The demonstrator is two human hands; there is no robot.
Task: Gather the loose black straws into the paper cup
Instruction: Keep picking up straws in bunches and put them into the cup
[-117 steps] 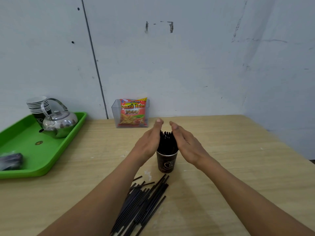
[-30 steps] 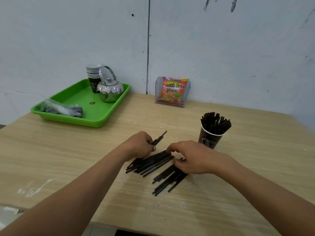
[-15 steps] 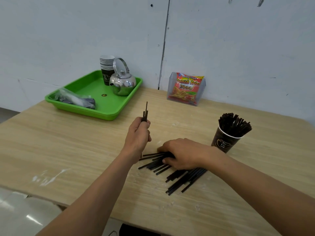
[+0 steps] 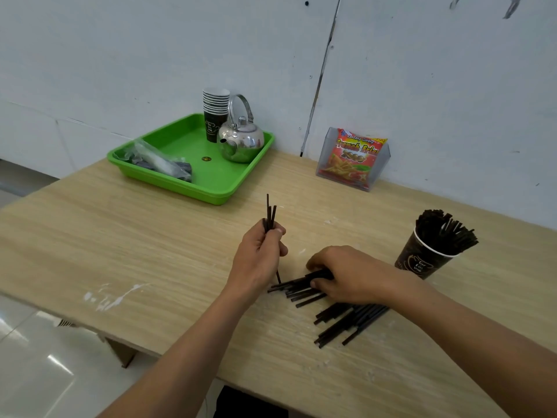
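Note:
A dark paper cup [image 4: 422,260] packed with black straws stands at the right of the wooden table. A pile of loose black straws [image 4: 346,322] lies flat on the table left of the cup. My left hand [image 4: 259,257] is closed around a few black straws [image 4: 269,214] held upright, their tips sticking up above the fist. My right hand [image 4: 349,276] rests palm down on the pile, fingers curled on a small bunch of straws at its left end. Part of the pile is hidden under that hand.
A green tray [image 4: 211,182] at the back left carries a metal kettle [image 4: 241,140], a stack of paper cups [image 4: 215,113] and a plastic bag [image 4: 156,162]. A clear holder with a snack packet [image 4: 352,159] stands by the wall. The table's front edge [image 4: 150,351] runs close below my arms.
My left hand has risen from the pile with a few straws and now holds them upright. My right hand stays on the pile. The view has swung left, away from the cup.

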